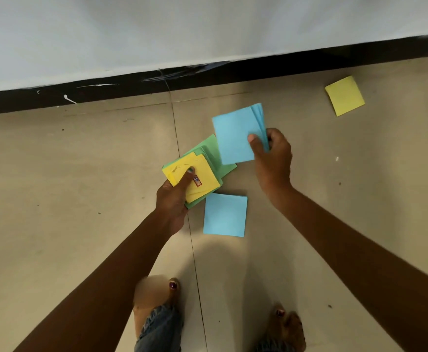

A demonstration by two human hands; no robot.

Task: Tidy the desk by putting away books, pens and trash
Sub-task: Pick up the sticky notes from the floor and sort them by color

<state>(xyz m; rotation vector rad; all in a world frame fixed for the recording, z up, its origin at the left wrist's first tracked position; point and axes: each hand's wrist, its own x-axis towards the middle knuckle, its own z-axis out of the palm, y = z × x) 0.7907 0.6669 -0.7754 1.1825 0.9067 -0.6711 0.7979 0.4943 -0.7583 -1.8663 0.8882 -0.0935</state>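
Observation:
I look down at a tiled floor. My left hand (172, 199) grips a stack of yellow and green paper squares (202, 168), thumb pressed on the top yellow sheet. To its right and slightly higher, my right hand (271, 158) pinches a few blue paper squares (233, 135) by their right edge, overlapping the green sheets. One blue square (225, 215) lies flat on the floor just below the stack. A yellow square (344, 95) lies apart at the upper right.
A white wall with a black skirting board (207, 74) runs across the top. The beige floor tiles (80, 174) have dark joints. My two bare feet (287, 323) and jeans hems show at the bottom edge.

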